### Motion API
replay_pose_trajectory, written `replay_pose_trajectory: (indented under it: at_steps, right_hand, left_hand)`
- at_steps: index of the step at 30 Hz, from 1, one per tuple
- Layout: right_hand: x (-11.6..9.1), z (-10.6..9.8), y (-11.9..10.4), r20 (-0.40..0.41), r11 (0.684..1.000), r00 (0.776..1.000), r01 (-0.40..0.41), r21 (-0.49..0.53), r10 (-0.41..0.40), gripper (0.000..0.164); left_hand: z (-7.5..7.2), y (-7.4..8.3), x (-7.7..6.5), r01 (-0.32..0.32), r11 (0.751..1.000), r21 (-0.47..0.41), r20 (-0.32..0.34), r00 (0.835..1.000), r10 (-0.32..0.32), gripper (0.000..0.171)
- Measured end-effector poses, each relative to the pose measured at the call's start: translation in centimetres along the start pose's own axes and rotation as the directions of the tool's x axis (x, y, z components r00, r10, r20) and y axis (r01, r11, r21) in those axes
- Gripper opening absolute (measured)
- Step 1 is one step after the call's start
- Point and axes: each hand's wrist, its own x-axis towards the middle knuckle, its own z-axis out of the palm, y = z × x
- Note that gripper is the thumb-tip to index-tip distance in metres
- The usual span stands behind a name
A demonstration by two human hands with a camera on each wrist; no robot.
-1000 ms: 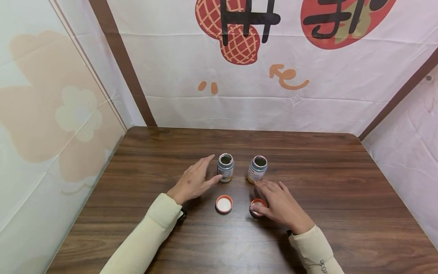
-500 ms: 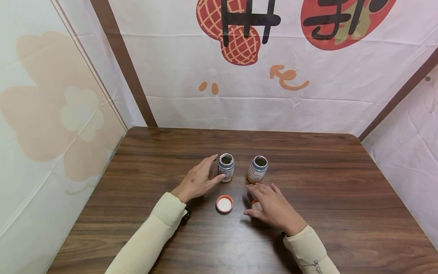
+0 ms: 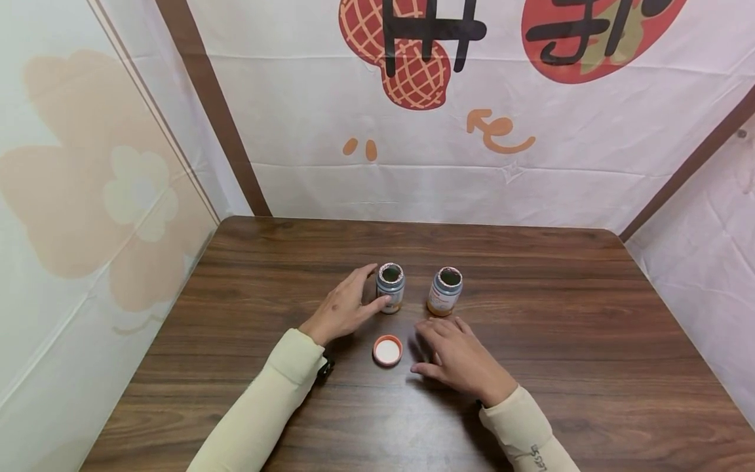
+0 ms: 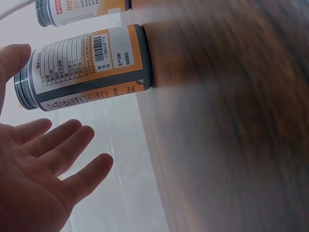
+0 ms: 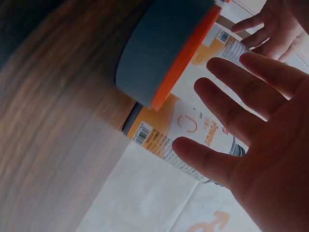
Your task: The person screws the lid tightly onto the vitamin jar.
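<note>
Two open, grey-necked supplement bottles stand upright on the table: the left bottle [image 3: 391,296] and the right bottle [image 3: 443,299], both with white and orange labels. My left hand [image 3: 342,309] is beside the left bottle, fingers spread and thumb at its front; in the left wrist view the thumb overlaps the bottle's neck. The left lid [image 3: 387,352] lies inside-up in front, white within an orange rim. My right hand [image 3: 463,359] hovers with relaxed fingers over the right lid [image 5: 161,53], hiding it from the head view. In the right wrist view that grey lid shows its orange rim.
The dark wood-grain table [image 3: 590,314] has rounded back corners. Behind it hangs a white printed curtain [image 3: 295,118], and another printed sheet [image 3: 77,229] hangs along the left side.
My right hand has moved left, covering the right lid from the head view. My left hand has shifted slightly right, closer to the left bottle. Bottles and left lid stay in place.
</note>
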Motion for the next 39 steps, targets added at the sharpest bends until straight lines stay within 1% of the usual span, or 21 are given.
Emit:
replay_pose_trajectory:
  at_steps: [7, 17, 25, 32, 39]
  right_hand:
    - [0.3, 0.5, -0.2, 0.008, 1.0, 1.0, 0.023, 0.011, -0.023, 0.07]
    - [0.9, 0.8, -0.9, 0.055, 0.999, 0.998, 0.038, 0.025, -0.04, 0.069]
    - [1.4, 1.3, -1.5, 0.053, 0.998, 0.997, 0.047, 0.032, -0.049, 0.067]
    - [2.0, 1.6, -1.8, 0.07, 0.999, 0.997, 0.039, 0.007, -0.04, 0.07]
    - [2.6, 2.0, -2.2, 0.085, 0.999, 0.995, 0.044, -0.01, -0.043, 0.067]
  left_hand:
    - [0.4, 0.0, 0.3, -0.014, 0.999, -0.035, 0.0, 1.0, 0.014, 0.072]
    - [0.8, 0.1, 1.0, -0.007, 0.997, -0.071, -0.008, 1.0, 0.007, 0.072]
    - [1.2, 0.0, 1.1, -0.01, 0.995, -0.1, -0.008, 1.0, 0.009, 0.072]
    - [1.5, -0.1, 1.3, -0.019, 0.993, -0.114, -0.02, 1.0, 0.017, 0.07]
    - [1.6, 0.0, 1.4, -0.01, 0.991, -0.131, -0.015, 1.0, 0.008, 0.066]
